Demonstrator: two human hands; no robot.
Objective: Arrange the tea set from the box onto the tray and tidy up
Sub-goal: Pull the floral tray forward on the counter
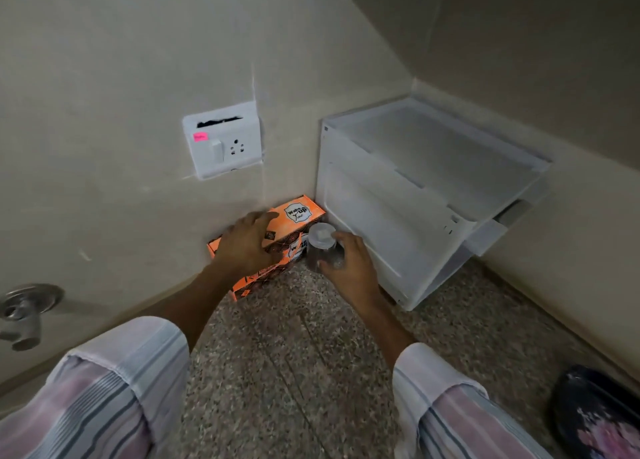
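Striped sleeves (114, 382) frame the view. The left hand (247, 242) rests spread on the orange box (273, 244) against the wall; the right hand (349, 268) grips a jar (322, 245). Steady the box, and keep the jar upright.

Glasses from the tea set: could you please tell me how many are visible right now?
1. A clear glass is held in the right hand, just in front of the orange box by the wall. Others may be hidden inside the box.
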